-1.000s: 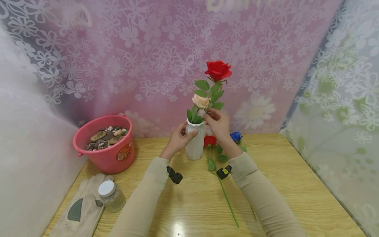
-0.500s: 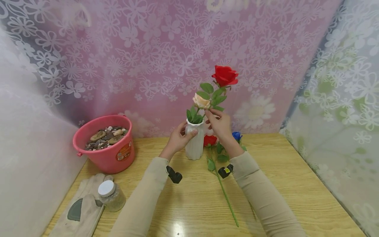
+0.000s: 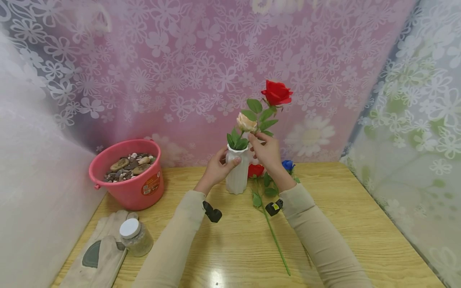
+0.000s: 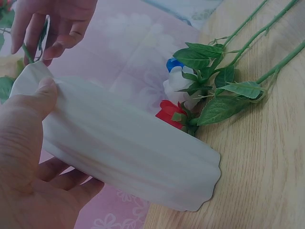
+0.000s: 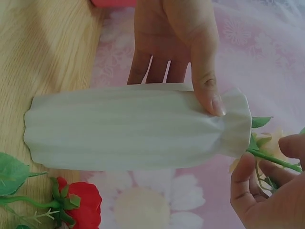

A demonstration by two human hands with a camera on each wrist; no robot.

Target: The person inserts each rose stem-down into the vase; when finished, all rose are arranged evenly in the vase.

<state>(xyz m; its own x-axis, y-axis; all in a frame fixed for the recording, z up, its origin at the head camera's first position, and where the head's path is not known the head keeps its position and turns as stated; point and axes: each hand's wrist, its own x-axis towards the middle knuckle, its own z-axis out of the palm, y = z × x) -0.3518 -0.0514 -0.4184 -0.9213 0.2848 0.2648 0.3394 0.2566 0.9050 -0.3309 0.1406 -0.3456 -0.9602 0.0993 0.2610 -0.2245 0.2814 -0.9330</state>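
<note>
"Where's the vase (image 3: 236, 178)?"

"Upright on the bench (image 3: 342, 204), near the far edge, about midway between the far corners. The left hand (image 3: 219, 167) grips it just under the rim, thumb in front, fingers behind."

"And the right hand (image 3: 266, 152)?"

"By the mouth, fingers curled about the stem of the red rose (image 3: 276, 93). How tightly, I can't tell."

"What worries you?"

"Weight up high. That rose leans toward the bench's right side, well above the rim, so if the left hand let go, I think the vase could tip that way."

"Anything else?"

"The peach rose (image 3: 246, 122) is right beside it. Leaves could snag, and a tug might lift it out. I can't see how deep either stem goes; a shallow one could swing or slip loose."

"And lower down?"

"The second red rose (image 3: 256, 171), blue rose (image 3: 287, 165) and white rose (image 4: 180, 88) lie right of the vase. A dropping right hand could knock them."
</note>
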